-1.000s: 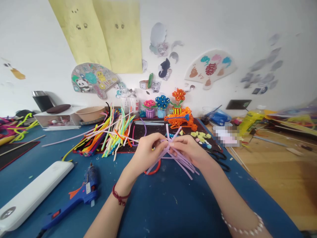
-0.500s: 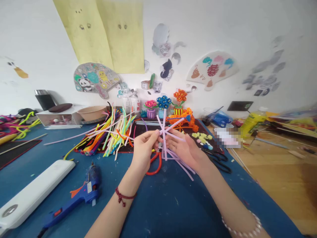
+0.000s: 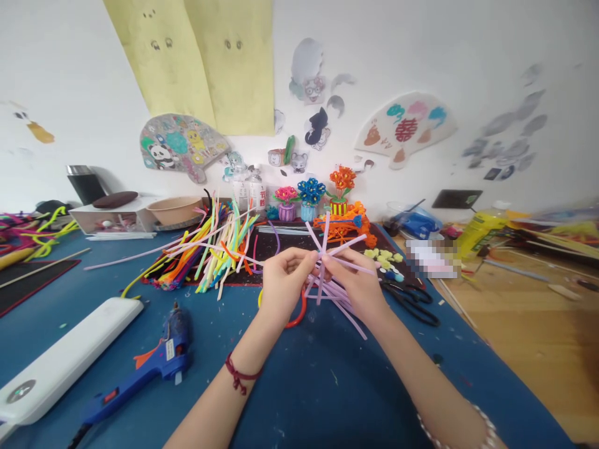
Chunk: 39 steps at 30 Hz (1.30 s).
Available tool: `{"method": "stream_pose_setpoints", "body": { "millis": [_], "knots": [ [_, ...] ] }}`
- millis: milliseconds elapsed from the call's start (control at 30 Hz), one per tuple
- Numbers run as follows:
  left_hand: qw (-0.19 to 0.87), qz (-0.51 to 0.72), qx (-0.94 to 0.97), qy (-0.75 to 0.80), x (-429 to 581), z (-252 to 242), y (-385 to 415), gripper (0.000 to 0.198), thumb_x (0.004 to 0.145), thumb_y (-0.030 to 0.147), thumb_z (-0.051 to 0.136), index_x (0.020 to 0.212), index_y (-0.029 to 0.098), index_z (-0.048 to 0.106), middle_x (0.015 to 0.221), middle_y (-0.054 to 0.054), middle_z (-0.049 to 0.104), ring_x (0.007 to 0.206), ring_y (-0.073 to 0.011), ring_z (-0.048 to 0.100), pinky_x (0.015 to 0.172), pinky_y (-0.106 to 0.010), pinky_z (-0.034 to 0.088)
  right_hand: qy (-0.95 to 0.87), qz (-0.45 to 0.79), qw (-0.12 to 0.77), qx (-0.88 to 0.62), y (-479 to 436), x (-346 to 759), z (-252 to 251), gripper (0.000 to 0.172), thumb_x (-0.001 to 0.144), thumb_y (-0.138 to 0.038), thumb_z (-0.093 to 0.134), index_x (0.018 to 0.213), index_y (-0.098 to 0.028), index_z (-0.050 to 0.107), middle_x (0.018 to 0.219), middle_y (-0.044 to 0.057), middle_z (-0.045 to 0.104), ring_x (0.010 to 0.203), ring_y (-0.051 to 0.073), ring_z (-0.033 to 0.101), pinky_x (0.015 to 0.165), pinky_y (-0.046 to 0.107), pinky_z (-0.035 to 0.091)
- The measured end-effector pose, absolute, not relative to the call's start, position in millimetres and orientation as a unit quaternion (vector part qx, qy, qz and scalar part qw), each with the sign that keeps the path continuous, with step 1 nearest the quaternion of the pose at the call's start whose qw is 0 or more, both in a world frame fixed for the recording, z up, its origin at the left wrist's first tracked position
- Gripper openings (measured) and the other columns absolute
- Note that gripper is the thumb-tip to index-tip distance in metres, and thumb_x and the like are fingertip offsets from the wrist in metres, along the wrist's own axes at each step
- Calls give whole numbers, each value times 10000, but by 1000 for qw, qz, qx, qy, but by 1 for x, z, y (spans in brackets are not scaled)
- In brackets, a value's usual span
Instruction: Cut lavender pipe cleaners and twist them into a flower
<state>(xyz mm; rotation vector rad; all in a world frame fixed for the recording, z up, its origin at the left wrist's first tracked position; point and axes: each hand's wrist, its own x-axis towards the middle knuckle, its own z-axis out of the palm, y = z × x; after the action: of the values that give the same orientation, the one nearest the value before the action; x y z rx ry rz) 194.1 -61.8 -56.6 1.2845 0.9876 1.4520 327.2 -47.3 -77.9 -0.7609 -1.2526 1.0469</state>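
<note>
Lilac pipe cleaners (image 3: 326, 232) crossed into a star are held upright above the table. My left hand (image 3: 286, 280) pinches the star near its centre from the left, thumb on top. From the other side my right hand (image 3: 361, 284) grips it at the centre too, fingertips close to the left thumb. Beneath the hands lie more loose lilac pipe cleaners (image 3: 352, 319). Scissors with a red and yellow handle (image 3: 299, 315) are partly hidden behind my left hand.
To the left lie a blue glue gun (image 3: 161, 368), a long white device (image 3: 70, 362) and a heap of coloured pipe cleaners (image 3: 224, 249). Black scissors (image 3: 414, 305) and pale yellow pieces (image 3: 386, 257) are on the right. Several pipe-cleaner flower pots (image 3: 311, 199) stand at the back.
Both hands and the star have shifted slightly right in view. My right fingers, more spread before, have closed in on the star's centre, and the star has turned a little.
</note>
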Motion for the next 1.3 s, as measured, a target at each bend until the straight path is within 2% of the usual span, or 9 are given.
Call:
{"method": "stream_pose_setpoints", "body": {
  "millis": [200,567,733,833,900,1000,1100,1200,1300],
  "knots": [
    [357,541,632,424,185,-56,-59,223,795,357,638,755,140,667,630,-13,639,567,-108,571,529,-200,442,-590,450,589,-320,-50,329,-71,151,810,-313,643,758,-173,630,571,-29,566,500,110,514,501,240,441],
    [267,474,733,408,179,-56,-59,166,834,295,594,816,140,649,653,-16,621,575,-106,536,530,-210,420,-628,475,532,-312,-48,339,-72,132,808,-271,629,724,-171,616,533,-46,503,467,89,442,451,222,338],
    [-5,445,832,332,176,-55,-64,146,900,195,492,839,162,620,723,-23,616,657,-116,534,604,-233,423,-586,545,518,-302,-46,341,-74,134,766,-260,654,680,-166,616,506,-54,470,423,68,362,402,212,250],
    [-199,358,879,244,173,-52,-66,215,926,129,399,849,157,597,738,-38,602,673,-130,521,605,-251,410,-563,581,499,-310,-47,342,-72,153,749,-255,649,639,-170,587,480,-67,414,417,68,332,396,211,232],
    [-260,314,885,224,172,-51,-66,229,930,114,382,858,157,595,719,-33,595,642,-130,504,579,-255,390,-588,560,489,-318,-48,343,-69,172,760,-276,642,639,-175,572,479,-68,410,420,74,338,402,212,249],
    [-171,374,856,314,172,-54,-61,184,931,199,438,861,160,604,728,-33,607,665,-135,516,601,-257,394,-671,410,509,-349,-51,343,-66,163,809,-305,608,706,-180,595,552,-36,516,470,100,431,447,226,330],
    [104,465,774,418,175,-56,-57,235,887,373,529,816,161,602,690,-16,601,628,-123,521,578,-240,400,-729,207,537,-370,-54,342,-65,133,861,-261,544,765,-195,607,683,8,603,587,139,526,558,261,408],
    [398,502,659,394,180,-55,-58,331,851,464,540,745,153,584,643,1,575,543,-95,490,508,-217,387,-766,80,531,-352,-55,341,-67,152,891,-223,492,778,-215,593,747,32,610,678,170,559,638,292,436],
    [557,511,553,351,186,-53,-61,299,798,420,612,700,140,572,632,8,550,511,-72,467,481,-200,378,-797,30,517,-311,-54,342,-71,158,906,-184,457,812,-228,576,786,48,604,745,189,572,702,317,458]
  ]
}}
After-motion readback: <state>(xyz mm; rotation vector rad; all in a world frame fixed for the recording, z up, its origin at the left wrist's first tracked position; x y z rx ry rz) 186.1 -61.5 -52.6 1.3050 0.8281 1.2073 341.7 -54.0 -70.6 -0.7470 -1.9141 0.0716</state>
